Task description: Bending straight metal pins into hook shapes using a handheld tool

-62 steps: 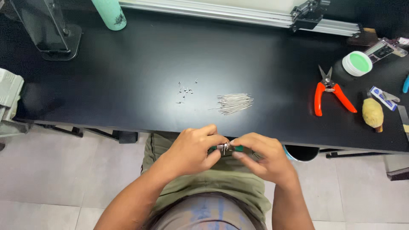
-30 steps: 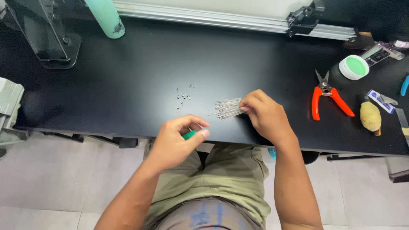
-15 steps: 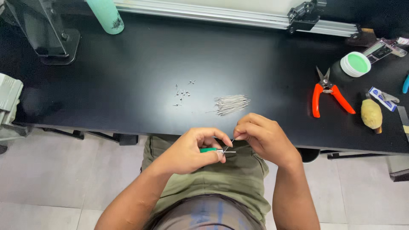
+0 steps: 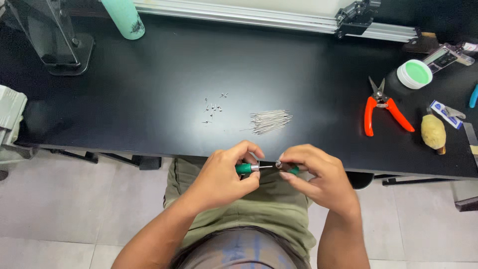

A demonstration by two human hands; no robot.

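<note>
Gripping green tool (image 4: 245,168), pins (image 4: 269,121), cutters (image 4: 382,107) beyond

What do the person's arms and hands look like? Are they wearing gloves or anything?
No gloves. The left hand and the right hand are both bare, and so are both forearms right up to the bottom of the picture, with no sleeves showing. I can't see any watch, ring or bracelet. The fingernails are short. Below the hands you can see olive-green trousers.

Both hands, left (image 4: 221,177) and right (image 4: 318,174), are curled with fingertips pinched, nearly meeting above the lap.
</note>
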